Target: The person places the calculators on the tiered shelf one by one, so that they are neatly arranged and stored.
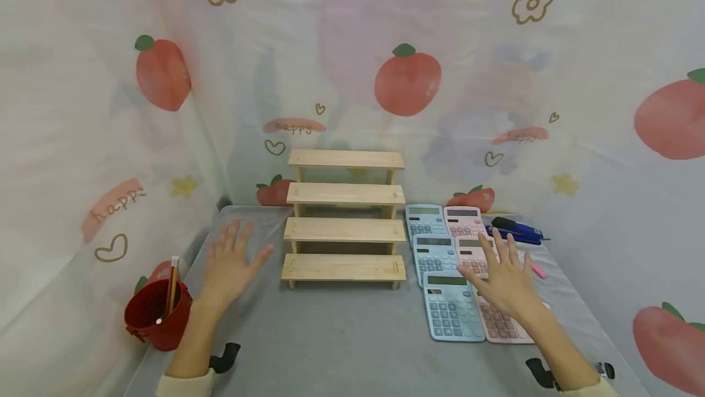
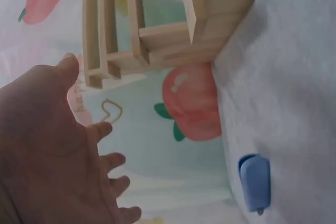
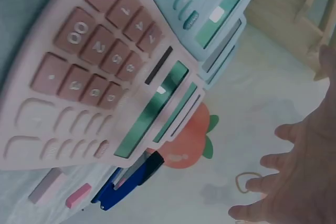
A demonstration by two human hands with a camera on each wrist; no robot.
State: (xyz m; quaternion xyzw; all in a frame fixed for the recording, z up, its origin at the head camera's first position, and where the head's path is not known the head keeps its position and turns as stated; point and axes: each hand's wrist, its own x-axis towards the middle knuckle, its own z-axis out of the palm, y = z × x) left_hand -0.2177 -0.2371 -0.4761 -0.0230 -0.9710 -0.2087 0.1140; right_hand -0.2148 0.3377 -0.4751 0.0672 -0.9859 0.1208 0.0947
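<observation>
Left cuff (image 1: 185,384) cream; right cuff (image 1: 590,390) likewise. Curved black left-wrist fitting (image 1: 224,358); similar right-wrist fitting (image 1: 541,374), plus glossy black piece (image 1: 606,370).

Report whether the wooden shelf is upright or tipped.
Upright: the shelf rests feet-down on the table, its four boards level.

- Table (image 1: 341,354): grey top, bare across the middle front.
- Stand (image 1: 344,230): pale wood, 4 steps rising toward the back, set at the rear middle on its feet.
- Blue calculators (image 1: 454,310): 3, in a column just right of the stand, displays toward the back.
- Pink calculators (image 1: 500,325): 3, in a column beside the blue, facing the same way.
- Stapler (image 1: 516,235): blue and black, at the right rear, behind the pink column.
- Pink blocks (image 3: 79,196): 2, right of the pink column, 1 paler.
- Cup (image 1: 165,330): red, upright at the left edge.
- Small blue object (image 2: 255,182): left of the stand.
</observation>
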